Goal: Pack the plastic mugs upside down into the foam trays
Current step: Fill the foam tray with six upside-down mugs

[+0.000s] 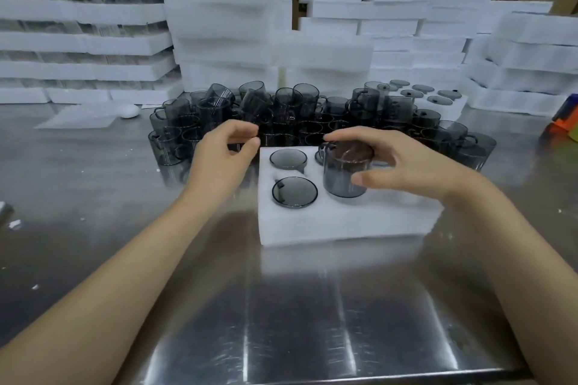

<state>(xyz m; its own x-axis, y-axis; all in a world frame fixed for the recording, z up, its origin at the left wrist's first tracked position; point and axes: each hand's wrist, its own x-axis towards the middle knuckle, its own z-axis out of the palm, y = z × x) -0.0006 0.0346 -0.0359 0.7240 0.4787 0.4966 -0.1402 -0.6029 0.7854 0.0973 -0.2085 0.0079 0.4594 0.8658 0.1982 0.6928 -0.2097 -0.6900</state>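
Head view, packing station on steel counter (pixel 312 306).

Item: mug (pixel 345 170), smoked clear plastic, inverted, base up. Held in right hand (pixel 403 166), fingers (pixel 341 136) spread over base, thumb pressing lower wall. Positioned at near-right pocket of tray (pixel 328 222), rim apparently entering the hole; seating depth not determinable.

Tray: white foam block, on counter, directly ahead. Two packed mugs (pixel 294 195) on left side, sunk nearly flush, bases showing; another partly hidden behind held mug.

Left hand (pixel 225 153): empty, fingers loosely curled and narrowly parted, hovering just left of tray, near loose stock (pixel 312 116) massed behind.

Handling, judged: light, rigid, thin-walled; smooth and likely slippery; prone to scuffing or cracking rather than bending. Best held across base and wall as shown, handle clear of foam edge. Foam soft, yielding, snug; likely needs even downward press, tray steadied to prevent sliding on slick steel.

Background: stacked foam trays (pixel 219 25).
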